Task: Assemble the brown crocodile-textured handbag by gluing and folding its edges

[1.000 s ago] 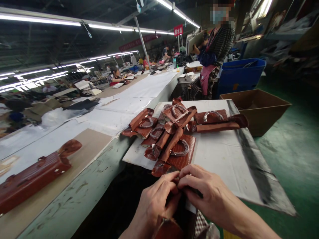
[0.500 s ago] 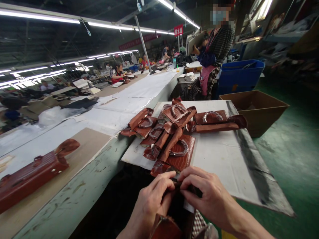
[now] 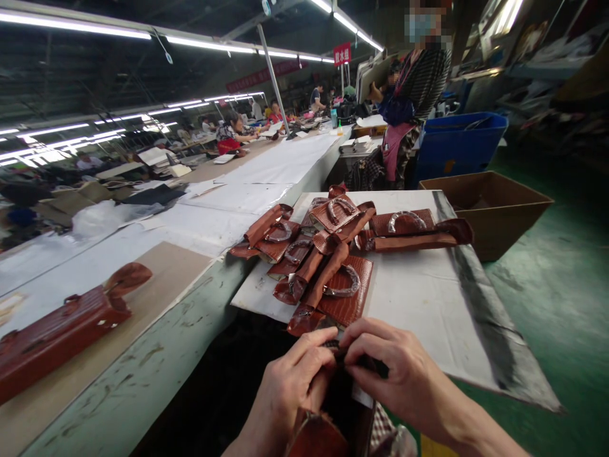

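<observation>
Near the bottom middle, my left hand (image 3: 292, 377) and my right hand (image 3: 397, 362) pinch the upper edge of a brown leather handbag (image 3: 316, 437) between thumbs and fingers. The hands nearly touch. A dark opening shows below them, and the bag's flap bends up by my left wrist. What exactly lies under the fingertips is partly hidden. Just beyond my hands, several unfinished brown crocodile-patterned handbags (image 3: 349, 295) with wrapped handles lie piled on a white board (image 3: 404, 304).
A long pale workbench (image 3: 247, 168) runs along the left, bearing another brown bag (image 3: 61, 336) on brown cardboard (image 3: 166, 266). To the right stand a cardboard box (image 3: 499, 209) and a blue bin (image 3: 457, 152). A co-worker (image 3: 428, 82) stands behind them holding boards.
My hands stay almost in place on the bag's edge, with only a small finger shift. Farther off, a seated person at the bench has moved an arm outward.
</observation>
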Available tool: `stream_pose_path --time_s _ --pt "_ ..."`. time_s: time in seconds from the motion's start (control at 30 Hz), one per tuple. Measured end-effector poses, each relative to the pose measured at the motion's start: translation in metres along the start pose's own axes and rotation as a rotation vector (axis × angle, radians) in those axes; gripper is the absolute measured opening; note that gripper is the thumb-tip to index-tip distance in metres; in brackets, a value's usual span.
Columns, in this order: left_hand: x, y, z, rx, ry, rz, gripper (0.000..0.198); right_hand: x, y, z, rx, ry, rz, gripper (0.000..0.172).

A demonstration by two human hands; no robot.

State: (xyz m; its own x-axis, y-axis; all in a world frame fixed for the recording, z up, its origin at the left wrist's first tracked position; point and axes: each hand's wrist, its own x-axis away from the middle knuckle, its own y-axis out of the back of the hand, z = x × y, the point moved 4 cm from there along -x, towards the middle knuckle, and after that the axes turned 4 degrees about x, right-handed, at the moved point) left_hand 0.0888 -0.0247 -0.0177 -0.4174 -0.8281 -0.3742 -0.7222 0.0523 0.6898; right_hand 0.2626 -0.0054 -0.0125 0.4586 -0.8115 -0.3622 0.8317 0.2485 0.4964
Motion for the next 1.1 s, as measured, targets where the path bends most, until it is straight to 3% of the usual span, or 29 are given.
stream_pose_path --time_s 0.5,0.67,0.9,1.0,1.1 --pt "0.000 -0.003 -0.001 0.002 -0.079 0.022 0.030 0.002 0.002 0.001 0.083 0.015 0.020 0.016" --pt "0.002 -0.004 -0.005 -0.162 -0.069 0.002 0.019 0.000 0.006 0.007 0.265 0.055 0.106 0.017" --pt "-0.009 0.001 -0.010 -0.184 -0.104 0.012 0.022 -0.027 0.015 0.013 0.410 0.192 0.334 0.015" --pt "-0.012 0.003 -0.008 -0.188 -0.077 0.029 0.022 -0.031 0.012 0.009 0.378 0.210 0.359 0.014" --pt "-0.010 0.004 -0.005 -0.155 -0.038 0.012 0.018 -0.025 0.008 0.002 0.197 0.127 0.258 0.013"
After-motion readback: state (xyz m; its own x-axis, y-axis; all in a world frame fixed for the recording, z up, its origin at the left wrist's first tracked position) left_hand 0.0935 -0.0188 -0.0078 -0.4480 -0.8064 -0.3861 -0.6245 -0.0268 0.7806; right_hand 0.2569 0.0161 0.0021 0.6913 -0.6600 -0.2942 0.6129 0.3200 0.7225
